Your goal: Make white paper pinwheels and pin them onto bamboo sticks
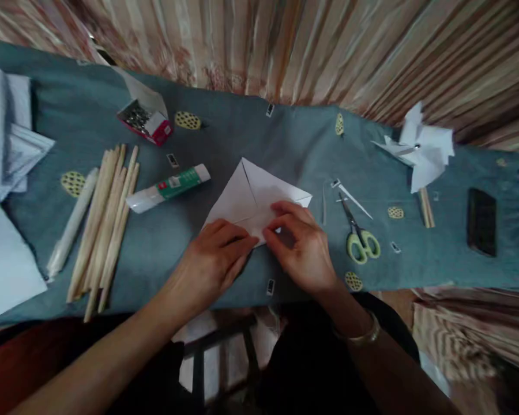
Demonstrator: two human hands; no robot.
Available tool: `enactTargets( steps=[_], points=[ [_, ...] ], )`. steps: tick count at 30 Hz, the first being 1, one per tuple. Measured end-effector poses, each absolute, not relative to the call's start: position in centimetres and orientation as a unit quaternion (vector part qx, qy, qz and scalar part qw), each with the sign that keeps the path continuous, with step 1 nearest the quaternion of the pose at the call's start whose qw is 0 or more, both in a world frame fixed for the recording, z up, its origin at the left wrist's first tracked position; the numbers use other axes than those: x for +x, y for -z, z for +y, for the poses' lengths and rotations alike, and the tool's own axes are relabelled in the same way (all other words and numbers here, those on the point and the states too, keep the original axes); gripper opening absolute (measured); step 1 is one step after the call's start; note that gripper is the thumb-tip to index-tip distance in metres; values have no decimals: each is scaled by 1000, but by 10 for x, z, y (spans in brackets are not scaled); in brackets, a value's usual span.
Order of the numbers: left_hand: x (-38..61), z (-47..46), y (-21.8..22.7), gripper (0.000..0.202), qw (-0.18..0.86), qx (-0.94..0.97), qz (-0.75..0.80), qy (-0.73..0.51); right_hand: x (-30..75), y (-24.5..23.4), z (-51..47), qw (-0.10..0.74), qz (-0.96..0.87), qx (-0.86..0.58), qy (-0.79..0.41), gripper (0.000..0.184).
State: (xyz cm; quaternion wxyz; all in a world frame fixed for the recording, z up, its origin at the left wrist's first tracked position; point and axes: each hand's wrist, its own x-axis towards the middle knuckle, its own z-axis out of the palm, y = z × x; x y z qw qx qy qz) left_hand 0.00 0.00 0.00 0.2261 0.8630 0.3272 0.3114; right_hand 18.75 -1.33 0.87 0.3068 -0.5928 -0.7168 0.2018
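White paper (270,181) is spread ahead of the left hand (216,253), apparently pinched in its closed grasp, and touched by the curled right hand (303,245), whose grip cannot be told; folding seems underway, careful alignment being called for next.

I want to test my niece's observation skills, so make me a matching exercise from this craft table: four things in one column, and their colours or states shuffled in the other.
Column one:
1. Folded paper
2. Glue stick
3. Scissors
4. Small box

Column two:
A. Open, with small metal pieces inside
B. Touched by the left hand and the right hand
C. Has yellow-green handles
D. Lying on its side, with a green label

Right pairs: 1-B, 2-D, 3-C, 4-A
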Motion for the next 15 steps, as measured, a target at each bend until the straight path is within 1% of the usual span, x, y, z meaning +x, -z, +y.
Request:
enactTargets(
  steps=[15],
  points=[
    [1, -1, 0, 18, 204, 863, 351, -302, 187, -9, -13, 305, -721, -593, -186, 5]
  ],
)
